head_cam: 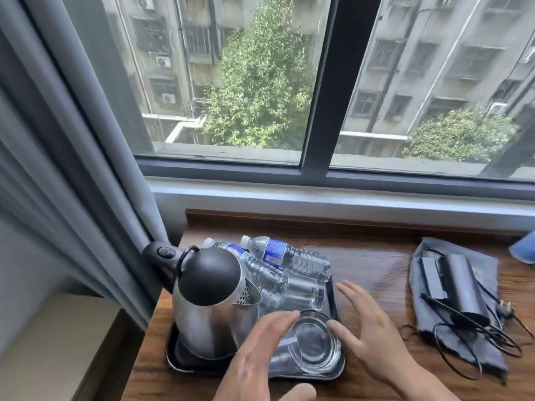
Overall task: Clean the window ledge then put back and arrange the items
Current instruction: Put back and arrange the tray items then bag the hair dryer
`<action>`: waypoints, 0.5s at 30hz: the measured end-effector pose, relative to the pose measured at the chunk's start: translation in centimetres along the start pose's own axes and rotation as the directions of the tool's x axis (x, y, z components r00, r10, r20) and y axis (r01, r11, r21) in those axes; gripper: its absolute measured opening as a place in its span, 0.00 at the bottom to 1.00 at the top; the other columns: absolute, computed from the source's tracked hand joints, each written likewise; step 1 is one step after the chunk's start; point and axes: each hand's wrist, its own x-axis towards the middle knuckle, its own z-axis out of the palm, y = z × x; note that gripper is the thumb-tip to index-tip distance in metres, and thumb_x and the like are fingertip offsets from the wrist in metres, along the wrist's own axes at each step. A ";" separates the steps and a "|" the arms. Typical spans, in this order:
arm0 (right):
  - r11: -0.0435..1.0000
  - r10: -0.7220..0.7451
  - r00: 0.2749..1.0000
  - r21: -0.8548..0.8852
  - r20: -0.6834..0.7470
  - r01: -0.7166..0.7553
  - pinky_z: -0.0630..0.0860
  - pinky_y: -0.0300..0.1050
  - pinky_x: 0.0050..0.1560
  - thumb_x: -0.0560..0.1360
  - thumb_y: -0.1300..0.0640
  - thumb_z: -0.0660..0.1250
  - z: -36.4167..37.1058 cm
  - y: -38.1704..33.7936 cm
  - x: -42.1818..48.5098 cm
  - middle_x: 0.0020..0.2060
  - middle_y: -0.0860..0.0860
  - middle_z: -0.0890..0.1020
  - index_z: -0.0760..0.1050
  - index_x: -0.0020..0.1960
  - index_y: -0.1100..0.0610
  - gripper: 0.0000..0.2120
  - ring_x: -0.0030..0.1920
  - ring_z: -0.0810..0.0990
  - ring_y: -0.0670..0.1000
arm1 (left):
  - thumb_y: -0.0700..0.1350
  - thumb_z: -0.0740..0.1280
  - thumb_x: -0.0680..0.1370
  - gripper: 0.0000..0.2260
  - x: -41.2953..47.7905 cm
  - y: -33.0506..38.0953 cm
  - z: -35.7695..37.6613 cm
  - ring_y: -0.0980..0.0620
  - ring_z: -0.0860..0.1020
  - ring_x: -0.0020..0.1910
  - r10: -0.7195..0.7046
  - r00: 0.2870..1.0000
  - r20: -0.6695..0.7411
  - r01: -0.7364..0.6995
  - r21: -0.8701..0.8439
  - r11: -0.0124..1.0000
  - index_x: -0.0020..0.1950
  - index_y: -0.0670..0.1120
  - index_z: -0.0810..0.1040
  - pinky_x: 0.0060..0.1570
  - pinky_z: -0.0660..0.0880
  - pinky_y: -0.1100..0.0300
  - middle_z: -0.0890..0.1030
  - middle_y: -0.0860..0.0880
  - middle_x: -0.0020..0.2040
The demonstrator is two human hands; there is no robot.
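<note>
The tray point(337, 287) sits on the desk point(376, 256) directly under the fingers, so I'd say putting back is under way but arranging is far from done. The kettle point(211, 308) stands upright just left of the left fingers, while two bottles point(289, 259) and the glasses point(304, 293) lie on their sides beyond the fingertips. The left hand point(260, 351) and right hand point(367, 334) hover with fingers spread, holding nothing, either side of the glass dish point(314, 341); no cloth shows, so I can't tell whether the desk was wiped, and the pouch point(434, 322) of cables, well right of the right fingers, looks untidied.
</note>
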 end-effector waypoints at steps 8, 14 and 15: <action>0.996 -0.063 0.997 0.070 0.040 0.060 0.49 0.23 0.70 0.71 0.26 0.59 -1.3 1.7 5.9 0.72 0.36 0.64 0.62 0.75 0.40 0.36 0.70 0.52 0.24 | 0.68 0.66 0.67 0.28 8.0 3.4 2.3 0.62 0.73 0.67 -0.104 0.993 -0.054 0.090 -0.216 0.972 0.66 0.78 0.65 0.56 0.73 0.71 0.73 0.70 0.65; 0.981 -0.164 0.976 0.127 0.145 0.145 0.51 0.27 0.71 0.70 0.25 0.59 -1.0 2.8 10.9 0.74 0.35 0.62 0.62 0.76 0.41 0.39 0.73 0.58 0.32 | 0.69 0.65 0.68 0.29 14.6 6.7 -4.0 0.60 0.74 0.68 -0.094 0.989 -0.116 0.086 -0.070 0.994 0.70 0.73 0.66 0.61 0.75 0.60 0.75 0.62 0.68; 0.980 -0.176 0.972 0.124 0.155 0.158 0.52 0.27 0.71 0.70 0.26 0.59 -0.9 2.6 11.6 0.73 0.33 0.60 0.61 0.76 0.40 0.39 0.72 0.58 0.32 | 0.68 0.65 0.68 0.30 15.6 6.8 -5.5 0.60 0.74 0.68 -0.085 0.990 -0.112 0.085 -0.002 0.996 0.70 0.73 0.66 0.62 0.74 0.60 0.74 0.61 0.68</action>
